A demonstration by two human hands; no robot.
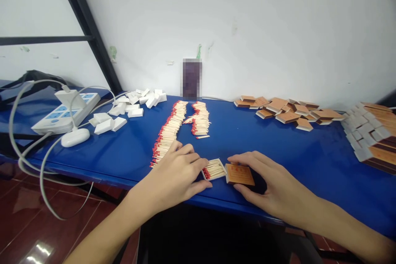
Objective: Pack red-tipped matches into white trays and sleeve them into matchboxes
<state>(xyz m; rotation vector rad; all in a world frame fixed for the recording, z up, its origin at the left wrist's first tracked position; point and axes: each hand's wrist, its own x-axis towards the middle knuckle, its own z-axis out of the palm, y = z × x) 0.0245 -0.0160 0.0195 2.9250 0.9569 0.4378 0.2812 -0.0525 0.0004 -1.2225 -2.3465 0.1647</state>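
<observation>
My left hand (pixel 182 169) grips the left end of a small white matchbox tray (pixel 220 176) between thumb and index finger. Red-headed matches (pixel 214 169) fill this tray. Just to its right, my right hand (pixel 262 177) holds an orange-brown matchbox sleeve (pixel 239 174) between thumb and fingers. The sleeve's left end meets or nearly meets the tray's right end. Behind my left hand runs a long row of loose matches (pixel 170 128), partly covered by the fingers. A shorter pile of matches (pixel 200 119) lies beside it.
White trays (pixel 133 103) are heaped at the back left. Matchbox sleeves (pixel 287 109) lie scattered at the back right, near stacked matchboxes (pixel 371 132). A power strip (pixel 66 113) with white cables and a white plastic device (pixel 75 137) sits left on the blue table (pixel 123 156).
</observation>
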